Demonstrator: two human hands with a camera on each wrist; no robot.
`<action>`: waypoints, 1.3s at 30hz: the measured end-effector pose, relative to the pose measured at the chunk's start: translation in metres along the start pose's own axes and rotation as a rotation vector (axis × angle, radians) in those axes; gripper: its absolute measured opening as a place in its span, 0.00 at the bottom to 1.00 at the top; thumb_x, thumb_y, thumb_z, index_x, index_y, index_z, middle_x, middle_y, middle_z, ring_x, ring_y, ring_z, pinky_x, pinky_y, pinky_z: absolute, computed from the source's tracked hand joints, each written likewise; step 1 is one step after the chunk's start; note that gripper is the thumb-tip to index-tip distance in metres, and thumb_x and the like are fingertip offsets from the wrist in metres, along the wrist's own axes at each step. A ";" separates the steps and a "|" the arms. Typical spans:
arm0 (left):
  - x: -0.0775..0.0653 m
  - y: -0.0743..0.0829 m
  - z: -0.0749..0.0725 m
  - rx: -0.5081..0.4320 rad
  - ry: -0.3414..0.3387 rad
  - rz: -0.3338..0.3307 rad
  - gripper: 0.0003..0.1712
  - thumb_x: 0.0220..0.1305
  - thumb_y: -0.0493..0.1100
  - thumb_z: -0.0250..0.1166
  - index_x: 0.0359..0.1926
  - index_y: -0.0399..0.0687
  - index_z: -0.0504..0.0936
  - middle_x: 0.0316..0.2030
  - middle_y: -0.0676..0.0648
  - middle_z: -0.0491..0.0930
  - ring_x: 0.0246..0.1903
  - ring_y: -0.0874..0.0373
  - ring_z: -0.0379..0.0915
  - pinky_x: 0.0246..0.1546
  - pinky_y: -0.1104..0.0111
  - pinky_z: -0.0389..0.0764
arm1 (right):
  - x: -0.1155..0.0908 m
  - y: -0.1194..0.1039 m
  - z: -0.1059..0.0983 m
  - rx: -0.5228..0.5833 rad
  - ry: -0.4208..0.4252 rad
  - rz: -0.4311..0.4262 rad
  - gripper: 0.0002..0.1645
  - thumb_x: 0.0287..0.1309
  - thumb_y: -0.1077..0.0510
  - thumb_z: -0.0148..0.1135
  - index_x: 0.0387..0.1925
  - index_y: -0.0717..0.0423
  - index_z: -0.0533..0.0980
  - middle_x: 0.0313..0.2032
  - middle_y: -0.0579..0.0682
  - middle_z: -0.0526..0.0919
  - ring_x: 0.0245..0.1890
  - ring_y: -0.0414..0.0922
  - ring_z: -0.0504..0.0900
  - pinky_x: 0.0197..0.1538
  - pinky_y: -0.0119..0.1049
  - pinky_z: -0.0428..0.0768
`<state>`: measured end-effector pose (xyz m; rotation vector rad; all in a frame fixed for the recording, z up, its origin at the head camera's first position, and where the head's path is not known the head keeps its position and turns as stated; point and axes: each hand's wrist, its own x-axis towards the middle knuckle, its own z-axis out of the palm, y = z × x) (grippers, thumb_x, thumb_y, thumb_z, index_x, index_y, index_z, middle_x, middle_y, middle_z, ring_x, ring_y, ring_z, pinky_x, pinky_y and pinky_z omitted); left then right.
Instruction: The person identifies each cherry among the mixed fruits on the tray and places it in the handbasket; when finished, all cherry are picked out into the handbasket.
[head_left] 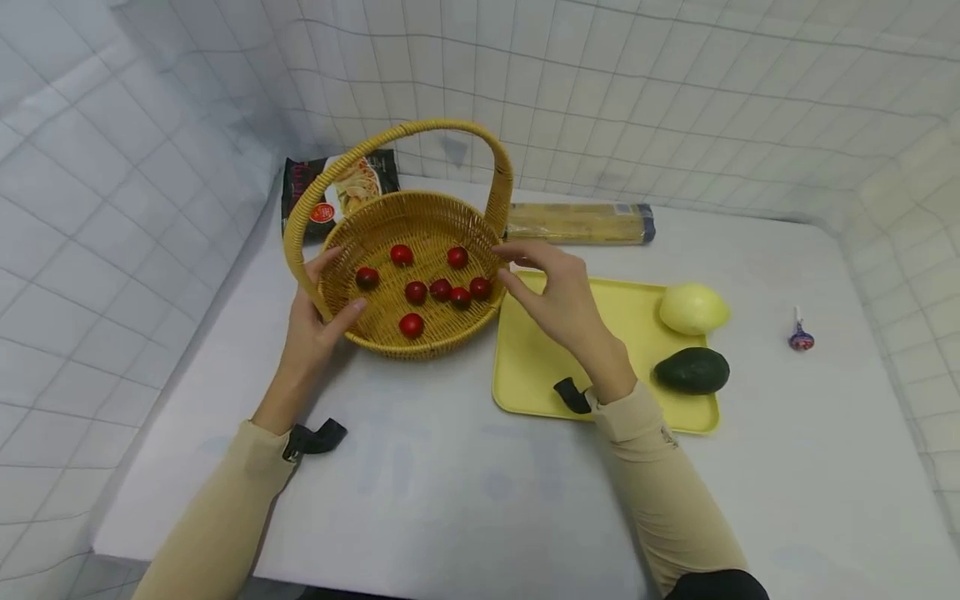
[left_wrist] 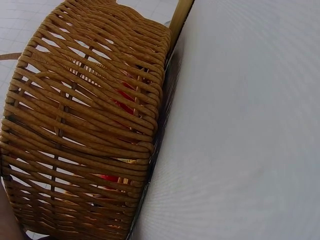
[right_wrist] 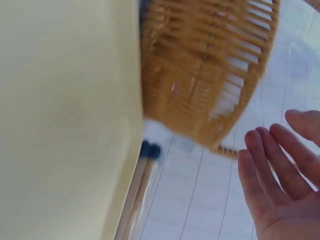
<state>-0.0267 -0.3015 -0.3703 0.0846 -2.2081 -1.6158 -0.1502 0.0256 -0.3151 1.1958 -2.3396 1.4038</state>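
Note:
A round yellow wicker basket (head_left: pixel 420 346) with a tall arched handle holds several red cherries (head_left: pixel 416 292). My left hand (head_left: pixel 311 325) grips its left rim, thumb and fingertips showing at the inner side. The left wrist view is mostly filled by the woven side of the basket (left_wrist: pixel 85 125), with red fruit glimpsed through the gaps. At the opposite rim, my right hand (head_left: pixel 551 287) has its thumb and fingers spread apart. In the right wrist view the right hand (right_wrist: pixel 287 185) appears with extended fingers and nothing held, beside the basket (right_wrist: pixel 200 65).
Right of the basket lies a yellow tray (head_left: pixel 540 383), under the right forearm, with a yellow lemon (head_left: pixel 693 309) and a dark green avocado (head_left: pixel 692 371). A lollipop (head_left: pixel 800 337) lies farther right. Behind are a black noodle packet (head_left: pixel 378 171) and a long pasta packet (head_left: pixel 577 223).

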 end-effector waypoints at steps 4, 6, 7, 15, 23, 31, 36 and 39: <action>0.001 0.001 -0.004 -0.004 0.011 -0.005 0.44 0.65 0.36 0.69 0.79 0.49 0.64 0.77 0.45 0.63 0.79 0.50 0.54 0.79 0.58 0.51 | -0.011 0.005 -0.015 -0.069 0.017 0.010 0.17 0.69 0.61 0.68 0.58 0.59 0.84 0.54 0.55 0.89 0.55 0.51 0.87 0.61 0.45 0.82; -0.001 0.002 -0.006 -0.008 0.017 -0.008 0.43 0.65 0.36 0.68 0.79 0.49 0.64 0.77 0.45 0.63 0.79 0.50 0.54 0.79 0.60 0.51 | -0.017 0.009 -0.021 -0.120 0.003 0.017 0.18 0.70 0.60 0.68 0.58 0.58 0.84 0.54 0.55 0.89 0.55 0.52 0.86 0.60 0.47 0.82; -0.003 0.001 -0.006 -0.010 0.013 -0.011 0.43 0.65 0.35 0.68 0.79 0.48 0.63 0.77 0.44 0.63 0.79 0.50 0.54 0.79 0.60 0.51 | -0.021 0.010 -0.024 -0.143 0.001 0.022 0.18 0.69 0.60 0.69 0.59 0.58 0.83 0.54 0.55 0.89 0.55 0.53 0.86 0.60 0.49 0.81; -0.021 0.003 -0.014 0.031 0.054 -0.043 0.44 0.65 0.35 0.69 0.79 0.49 0.64 0.78 0.46 0.63 0.80 0.51 0.53 0.80 0.59 0.50 | -0.054 0.023 -0.038 -0.230 0.001 0.066 0.30 0.66 0.61 0.71 0.68 0.59 0.77 0.64 0.58 0.81 0.67 0.57 0.75 0.68 0.54 0.74; -0.024 0.007 -0.020 0.034 0.104 0.008 0.42 0.63 0.35 0.70 0.77 0.46 0.67 0.82 0.52 0.58 0.83 0.57 0.45 0.82 0.55 0.47 | -0.068 0.024 -0.058 -0.378 -0.004 0.046 0.46 0.62 0.59 0.76 0.77 0.59 0.66 0.76 0.64 0.65 0.77 0.62 0.63 0.74 0.62 0.65; -0.018 0.029 -0.010 0.059 0.139 0.097 0.41 0.63 0.39 0.70 0.76 0.40 0.67 0.82 0.49 0.56 0.83 0.52 0.43 0.81 0.45 0.43 | -0.086 0.025 -0.085 -0.494 -0.003 0.084 0.50 0.64 0.53 0.74 0.80 0.58 0.60 0.80 0.63 0.58 0.81 0.63 0.55 0.79 0.66 0.52; -0.017 0.060 0.000 0.100 0.188 0.197 0.45 0.65 0.54 0.69 0.76 0.39 0.66 0.81 0.47 0.59 0.82 0.51 0.49 0.81 0.50 0.48 | -0.098 0.024 -0.104 -0.561 -0.019 0.142 0.48 0.75 0.36 0.56 0.84 0.53 0.54 0.83 0.60 0.51 0.84 0.60 0.46 0.79 0.69 0.41; -0.016 0.072 0.003 0.144 0.259 0.284 0.54 0.62 0.68 0.69 0.77 0.39 0.66 0.80 0.46 0.62 0.82 0.52 0.49 0.81 0.54 0.48 | -0.103 0.023 -0.113 -0.585 -0.026 0.164 0.50 0.75 0.27 0.47 0.84 0.50 0.53 0.84 0.58 0.49 0.84 0.59 0.43 0.79 0.69 0.37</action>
